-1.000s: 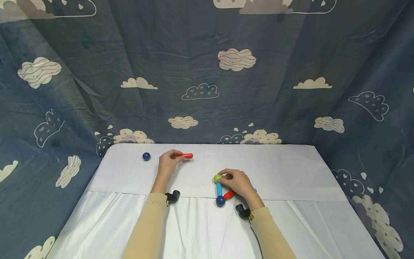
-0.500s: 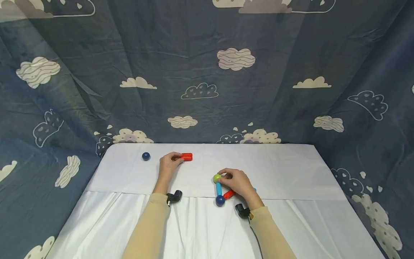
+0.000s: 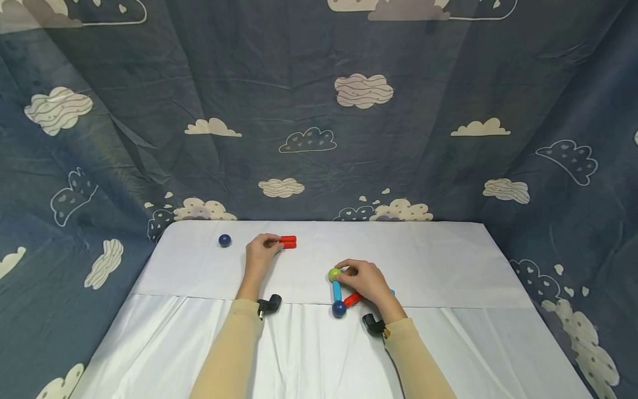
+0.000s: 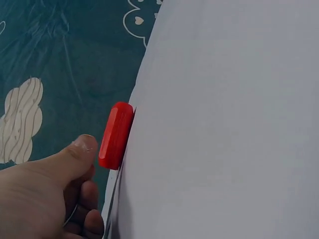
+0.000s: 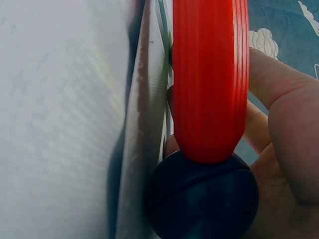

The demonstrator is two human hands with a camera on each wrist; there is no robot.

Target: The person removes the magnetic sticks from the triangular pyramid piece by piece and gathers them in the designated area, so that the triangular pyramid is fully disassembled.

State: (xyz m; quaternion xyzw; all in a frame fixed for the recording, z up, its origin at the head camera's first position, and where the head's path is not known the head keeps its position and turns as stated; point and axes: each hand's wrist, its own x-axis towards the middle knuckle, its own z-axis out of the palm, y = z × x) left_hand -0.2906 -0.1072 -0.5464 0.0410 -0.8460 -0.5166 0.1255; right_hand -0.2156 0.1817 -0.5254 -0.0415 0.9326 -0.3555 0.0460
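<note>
My left hand (image 3: 260, 254) is at the back of the table, thumb and fingertips pinching the left end of two red rods (image 3: 289, 242) lying side by side. In the left wrist view one red rod (image 4: 116, 135) shows beside the thumb; the other is hidden. My right hand (image 3: 368, 281) pinches a lime-green ball (image 3: 334, 274). From that ball a light-blue rod (image 3: 337, 290) runs to a dark blue ball (image 3: 339, 309). Another red rod (image 3: 353, 300) joins the dark blue ball and passes under the right hand. A light-blue end (image 3: 393, 292) peeks out beyond the wrist.
A loose dark blue ball (image 3: 225, 240) lies left of the left hand. The white-covered table (image 3: 438, 266) has a fold line across it. Behind and beside it hangs a dark cloth with cloud prints (image 3: 309, 72).
The red rods at my left hand have turned: a single narrow red shape before, two rods now showing side by side. The right hand and its joined pieces stay in place.
</note>
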